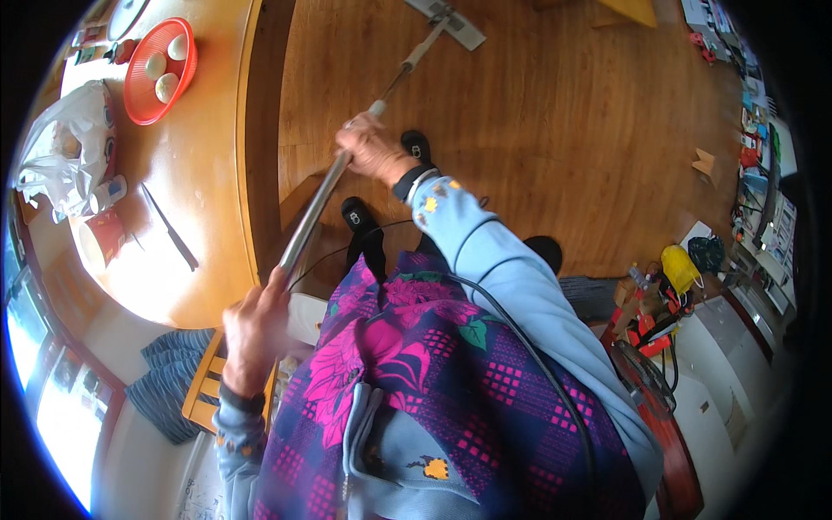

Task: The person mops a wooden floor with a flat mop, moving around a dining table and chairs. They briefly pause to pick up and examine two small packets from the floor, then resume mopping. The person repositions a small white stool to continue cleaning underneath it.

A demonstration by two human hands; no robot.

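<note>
My left hand [257, 328] is closed around the upper end of a metal mop pole [315, 218], beside the round wooden table. Farther up the picture, my right hand [374, 148] grips the same pole nearer its lower end. The pole slants away over the wood-look floor [520, 130] to a flat mop head [448, 23], which lies on the floor at the top and is partly cut off by the picture's edge. Black slippers [356, 213] show on my feet below my hands.
On the wooden table [214, 162] at left are a red plastic basket [133, 97] with round pale items, a plastic bag [68, 149], a red paper cup [103, 239] and a knife [170, 226]. A slatted chair [205, 383] stands below. Bags and boxes crowd the right, near a yellow bag [680, 268].
</note>
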